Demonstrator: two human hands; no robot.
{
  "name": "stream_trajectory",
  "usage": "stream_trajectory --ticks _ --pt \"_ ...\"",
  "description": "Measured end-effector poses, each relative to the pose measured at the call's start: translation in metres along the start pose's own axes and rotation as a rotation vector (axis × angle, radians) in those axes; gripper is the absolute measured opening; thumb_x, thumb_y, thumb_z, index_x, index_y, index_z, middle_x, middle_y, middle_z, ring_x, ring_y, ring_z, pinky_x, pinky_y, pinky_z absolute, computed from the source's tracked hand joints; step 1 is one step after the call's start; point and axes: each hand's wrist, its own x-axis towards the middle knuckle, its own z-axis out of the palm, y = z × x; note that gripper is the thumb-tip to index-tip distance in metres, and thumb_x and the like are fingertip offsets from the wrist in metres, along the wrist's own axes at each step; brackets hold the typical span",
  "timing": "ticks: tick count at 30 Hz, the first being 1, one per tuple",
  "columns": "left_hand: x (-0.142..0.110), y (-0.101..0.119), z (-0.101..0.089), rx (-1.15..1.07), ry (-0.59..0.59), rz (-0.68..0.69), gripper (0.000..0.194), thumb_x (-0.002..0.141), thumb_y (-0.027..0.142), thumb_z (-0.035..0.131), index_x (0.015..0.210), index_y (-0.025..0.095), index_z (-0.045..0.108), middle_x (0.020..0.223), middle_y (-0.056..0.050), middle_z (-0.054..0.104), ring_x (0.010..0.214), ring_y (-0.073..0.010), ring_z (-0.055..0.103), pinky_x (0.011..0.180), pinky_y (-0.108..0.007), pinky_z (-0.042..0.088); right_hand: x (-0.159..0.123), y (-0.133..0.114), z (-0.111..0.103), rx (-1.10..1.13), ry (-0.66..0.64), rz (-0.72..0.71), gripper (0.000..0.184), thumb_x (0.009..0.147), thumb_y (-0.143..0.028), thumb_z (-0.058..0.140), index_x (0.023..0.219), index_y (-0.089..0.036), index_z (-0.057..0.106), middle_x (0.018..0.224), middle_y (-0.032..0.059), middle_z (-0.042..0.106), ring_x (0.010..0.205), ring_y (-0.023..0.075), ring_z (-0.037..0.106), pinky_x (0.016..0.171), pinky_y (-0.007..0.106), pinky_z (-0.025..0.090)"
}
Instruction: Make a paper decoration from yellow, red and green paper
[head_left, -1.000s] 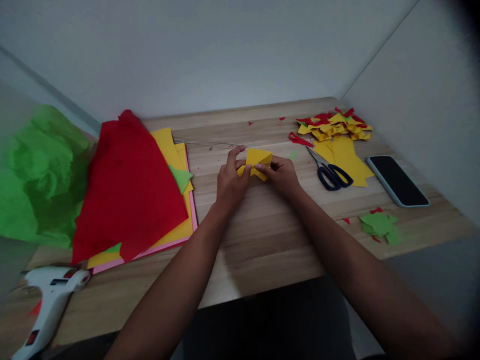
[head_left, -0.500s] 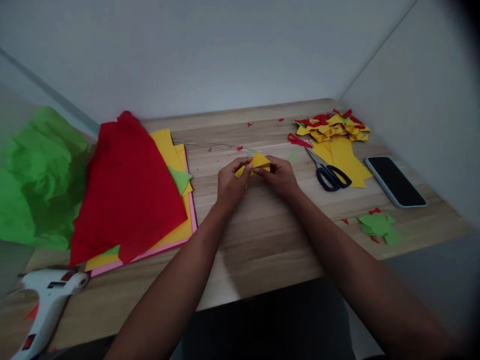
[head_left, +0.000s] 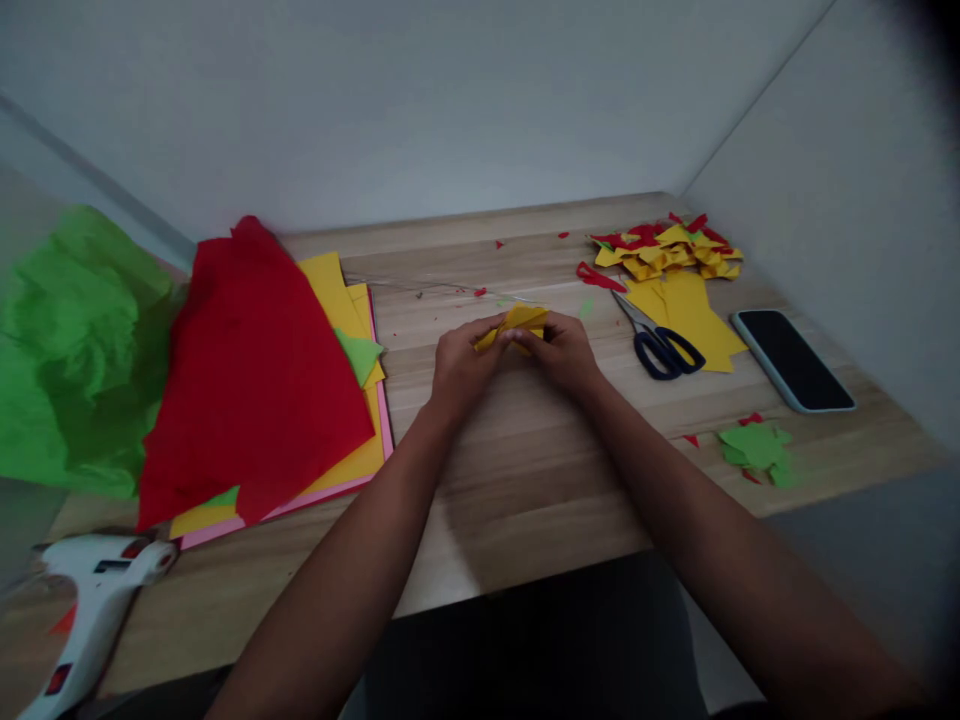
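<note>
Between my two hands, above the middle of the table, is a small folded piece of yellow paper (head_left: 527, 318). My left hand (head_left: 466, 362) pinches its left side, thumb on the near face. On the other side my right hand (head_left: 564, 350) grips it, and the two thumbs almost meet at its lower middle. Parts of the paper are covered by my fingers. Right of my hands lie scissors (head_left: 661, 350) with dark handles, their blades pointing away to the left, partly beside yellow paper strips (head_left: 691, 318).
At left, red paper (head_left: 259, 390) covers yellow and pink sheets, beside crumpled green paper (head_left: 82, 360). A white glue gun (head_left: 94, 590) lies front left. Cut yellow and red pieces (head_left: 664, 250) are heaped back right, near a phone (head_left: 793, 360). Green scraps (head_left: 757, 448) lie front right. Thin wires (head_left: 435, 287) lie behind my hands.
The yellow paper has been tilted and pressed flatter between my fingers, its raised peak now lower. My thumbs have come closer together. The things on the table stay where they were.
</note>
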Motion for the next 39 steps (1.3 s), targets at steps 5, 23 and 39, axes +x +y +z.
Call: stream_trajectory --ticks 5,23,39 --pt "-0.0003 -0.0036 -0.0008 0.005 -0.023 0.003 0.026 0.088 0.04 0.066 0.106 0.024 0.076 0.11 -0.005 0.076 0.102 -0.0207 0.07 0.096 -0.035 0.051 -0.0009 -0.0004 0.0011 -0.033 0.0 -0.001 0.039 0.083 -0.059 0.064 0.089 -0.022 0.074 0.091 0.0049 0.076 0.084 0.0213 0.068 0.081 0.035 0.052" --pt "0.0039 0.003 0.0034 -0.182 0.115 -0.182 0.021 0.082 0.038 0.067 0.081 0.018 0.073 0.082 -0.003 0.074 0.078 -0.0153 0.067 0.074 -0.027 0.052 0.0001 -0.0046 0.0005 -0.11 -0.006 -0.058 0.037 0.084 -0.059 0.063 0.078 -0.022 0.067 0.077 0.0023 0.061 0.075 0.0179 0.054 0.071 0.032 0.044" --pt "0.0004 0.0018 0.0015 -0.036 0.091 0.021 0.019 0.085 0.036 0.067 0.086 0.021 0.077 0.091 -0.005 0.077 0.085 -0.0167 0.07 0.081 -0.029 0.053 0.0007 -0.0039 0.0018 -0.025 0.047 -0.049 0.038 0.082 -0.057 0.068 0.071 -0.021 0.064 0.071 0.0002 0.06 0.069 0.0152 0.053 0.067 0.03 0.042"
